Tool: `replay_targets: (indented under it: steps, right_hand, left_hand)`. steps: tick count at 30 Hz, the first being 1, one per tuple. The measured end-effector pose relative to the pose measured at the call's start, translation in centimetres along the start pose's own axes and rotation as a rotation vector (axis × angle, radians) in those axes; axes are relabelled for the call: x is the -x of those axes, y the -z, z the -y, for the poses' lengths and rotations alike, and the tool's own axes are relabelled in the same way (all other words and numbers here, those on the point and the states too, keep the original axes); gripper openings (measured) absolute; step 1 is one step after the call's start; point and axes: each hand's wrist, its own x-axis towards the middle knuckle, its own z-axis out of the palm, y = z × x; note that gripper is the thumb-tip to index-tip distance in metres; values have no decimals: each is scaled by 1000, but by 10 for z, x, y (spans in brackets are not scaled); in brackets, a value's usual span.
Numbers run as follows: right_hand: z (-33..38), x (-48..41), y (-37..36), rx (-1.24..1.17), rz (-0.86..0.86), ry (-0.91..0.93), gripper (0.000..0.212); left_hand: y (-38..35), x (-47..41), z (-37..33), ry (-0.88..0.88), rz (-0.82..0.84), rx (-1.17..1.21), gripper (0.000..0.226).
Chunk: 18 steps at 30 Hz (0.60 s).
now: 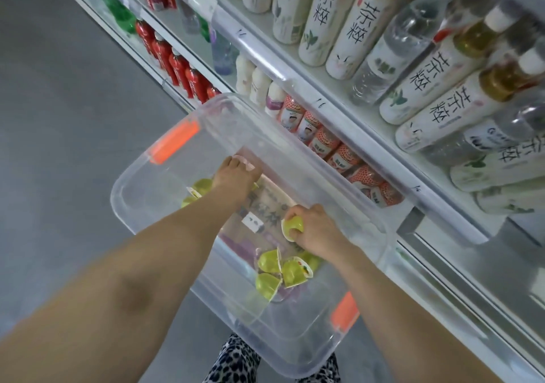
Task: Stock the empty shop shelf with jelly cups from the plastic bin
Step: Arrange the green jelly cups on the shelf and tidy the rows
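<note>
A clear plastic bin (141,176) with orange latches sits below me beside the shelving. Several yellow-green jelly cups (280,270) lie on its bottom, and more green cups (200,188) lie next to my left hand. My right hand (315,229) is inside the bin, shut on one green jelly cup (293,226). My left hand (236,173) reaches deeper into the bin, fingers closed around a pinkish jelly cup (244,161) at the far wall. A printed card lies flat on the bin floor between my hands.
White shop shelves (354,135) run along the right, packed with tea bottles (348,25), water bottles, red-patterned bottles (324,143) and red and green soda bottles (177,64). Grey floor (59,117) lies to the left. A bare shelf level (472,279) shows at lower right.
</note>
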Motion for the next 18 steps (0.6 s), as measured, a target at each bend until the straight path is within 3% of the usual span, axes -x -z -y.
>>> replay_targets:
  steps: [4,10,14,18]
  right_hand:
    - [-1,2,0,-8,8,-13,27]
    - [14,16,13,-58,-48,-58,55]
    - [17,48,27,-154,-152,2,52]
    - [17,88,37,-236,-321,95,47]
  left_hand:
    - [-8,5,-1,-37,-48,51,41]
    - [11,33,-4,64,-167,403,47]
    - [15,58,-17,27,-302,635,66]
    - [21,90,-27,-3,-451,798,59]
